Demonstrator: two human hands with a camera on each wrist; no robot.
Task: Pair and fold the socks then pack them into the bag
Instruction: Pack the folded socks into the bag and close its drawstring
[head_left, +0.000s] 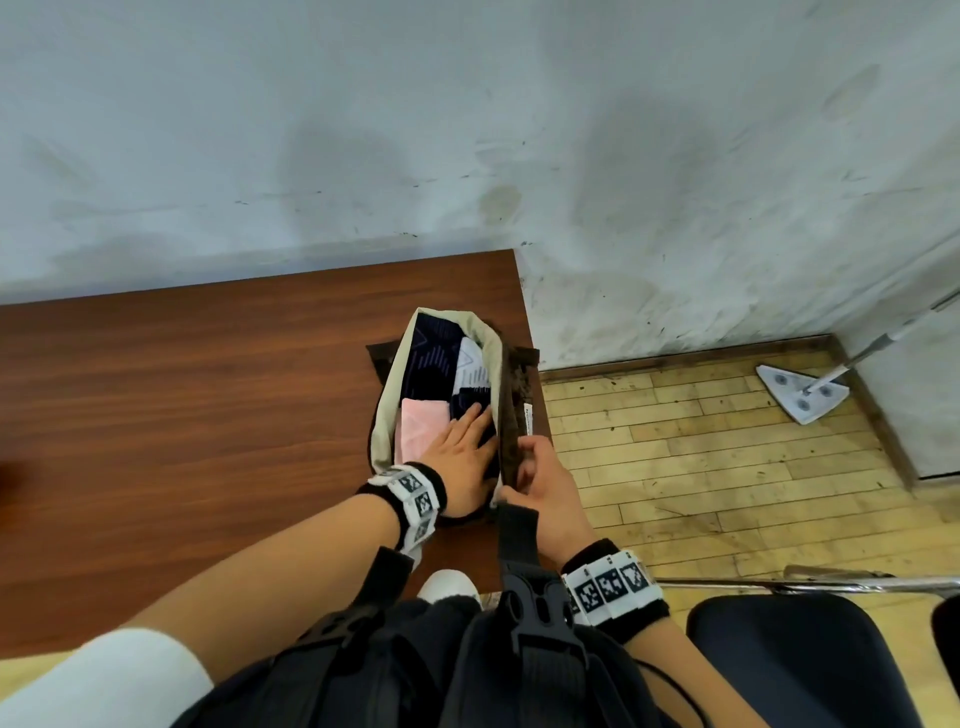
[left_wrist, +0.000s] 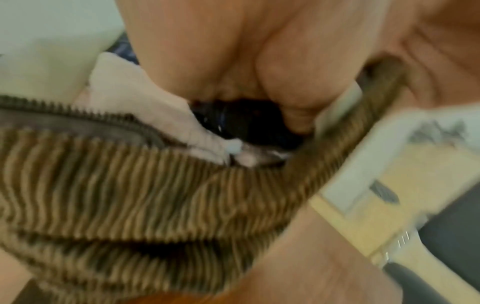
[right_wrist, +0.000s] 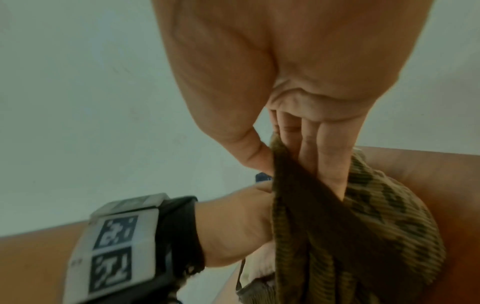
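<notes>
A brown corduroy bag (head_left: 511, 410) with a cream lining lies unzipped at the table's right corner. Inside it lie dark navy patterned socks (head_left: 431, 358), a white sock (head_left: 472, 369) and a folded pink pair (head_left: 418, 431). My left hand (head_left: 467, 447) reaches into the bag, fingers straight, pressing flat on a dark sock beside the pink pair. My right hand (head_left: 540, 478) pinches the bag's right rim (right_wrist: 291, 185) between thumb and fingers and holds it up. In the left wrist view the corduroy (left_wrist: 130, 195), the zipper teeth (left_wrist: 78, 115) and the pink sock (left_wrist: 145, 107) show, blurred.
The brown wooden table (head_left: 182, 415) stands against a scuffed white wall; its right edge runs just beside the bag. Right of it is a wooden floor with a flat mop (head_left: 802, 392). A dark chair seat (head_left: 810, 660) sits at lower right.
</notes>
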